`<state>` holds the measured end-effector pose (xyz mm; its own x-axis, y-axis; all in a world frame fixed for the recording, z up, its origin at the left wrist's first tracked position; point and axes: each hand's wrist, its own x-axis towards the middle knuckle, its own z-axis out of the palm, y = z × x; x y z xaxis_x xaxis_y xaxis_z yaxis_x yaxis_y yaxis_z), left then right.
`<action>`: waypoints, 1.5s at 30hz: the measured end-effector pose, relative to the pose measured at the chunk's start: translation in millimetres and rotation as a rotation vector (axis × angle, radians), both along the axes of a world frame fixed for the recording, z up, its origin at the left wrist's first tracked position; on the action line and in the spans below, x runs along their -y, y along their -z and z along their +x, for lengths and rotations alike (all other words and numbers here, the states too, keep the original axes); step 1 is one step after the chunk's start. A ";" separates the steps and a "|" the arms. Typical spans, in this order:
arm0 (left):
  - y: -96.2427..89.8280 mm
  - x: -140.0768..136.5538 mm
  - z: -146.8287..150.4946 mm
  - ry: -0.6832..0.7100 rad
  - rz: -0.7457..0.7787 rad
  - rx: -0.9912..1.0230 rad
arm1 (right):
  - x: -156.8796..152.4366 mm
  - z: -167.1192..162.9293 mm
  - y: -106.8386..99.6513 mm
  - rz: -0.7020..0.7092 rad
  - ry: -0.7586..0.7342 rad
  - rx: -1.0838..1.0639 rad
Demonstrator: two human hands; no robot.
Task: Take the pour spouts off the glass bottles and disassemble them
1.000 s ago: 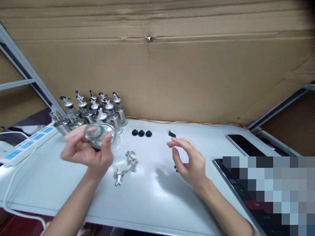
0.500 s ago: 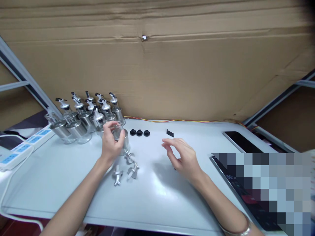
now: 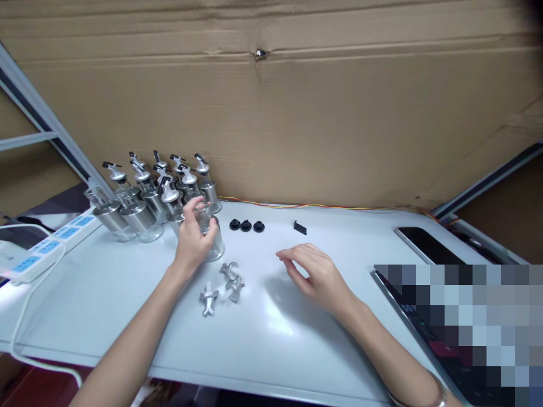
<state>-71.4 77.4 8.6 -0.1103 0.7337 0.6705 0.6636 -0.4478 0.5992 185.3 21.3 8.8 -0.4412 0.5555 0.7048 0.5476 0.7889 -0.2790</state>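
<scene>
My left hand is closed around the upper part of a clear glass bottle with a steel sleeve. This bottle stands at the front right of a group of similar bottles, many topped with silver pourers. My right hand hovers over the table at the centre right, thumb and forefinger pinched together; anything between the tips is too small or hidden. Loose silver pourer tops lie in front of the held bottle. Three black stoppers sit in a row to its right. A small black lever piece lies beyond my right hand.
A white power strip with a cable runs along the table's left edge. A phone and a larger dark tablet-like device, partly blurred out, lie on the right. Behind the table rises a cardboard wall with thin wires at its foot.
The camera view has shifted slightly. My right hand has moved a little left and its fingertips have come together. My left hand stays on the bottle.
</scene>
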 end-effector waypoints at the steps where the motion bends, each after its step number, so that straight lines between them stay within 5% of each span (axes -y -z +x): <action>1: -1.3 -1.3 -2.5 -0.014 -0.013 0.008 | -0.2 -0.1 0.2 0.001 0.000 0.000; 7: -1.3 -13.4 -20.7 -0.139 -0.057 -0.091 | -0.1 -1.1 -0.2 0.035 -0.015 0.000; 13: 6.1 -13.4 -22.0 -0.084 -0.033 -0.072 | 0.2 -1.0 -1.2 0.029 -0.015 0.001; 18: -8.4 -1.4 -29.3 -0.278 0.459 -0.128 | 0.1 -0.8 -1.9 0.044 -0.010 -0.007; 22: -17.8 1.2 -46.9 -0.556 0.710 0.082 | 0.9 -1.4 -2.3 0.045 -0.008 -0.006; 27: -1.3 -17.7 -64.7 -0.599 0.450 0.380 | 1.6 -2.2 0.3 0.018 -0.039 0.015; 32: 7.0 -23.9 -59.3 -0.614 0.270 0.374 | 0.6 -1.6 1.3 0.002 -0.040 0.011; 39: -2.8 -3.2 -28.7 -0.446 0.549 0.073 | 0.5 -1.8 1.0 0.013 -0.030 0.030; 42: -3.5 8.8 -10.9 -0.127 0.651 -0.144 | -0.1 -1.3 2.0 0.003 -0.031 0.043; 45: -4.3 21.0 3.6 0.245 0.561 -0.323 | -0.7 -0.3 2.7 -0.012 -0.030 0.052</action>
<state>-67.9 56.4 12.9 0.2836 0.2445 0.9272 0.6103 -0.7919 0.0221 185.0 22.0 6.1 -0.4937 0.5497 0.6739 0.5376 0.8020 -0.2603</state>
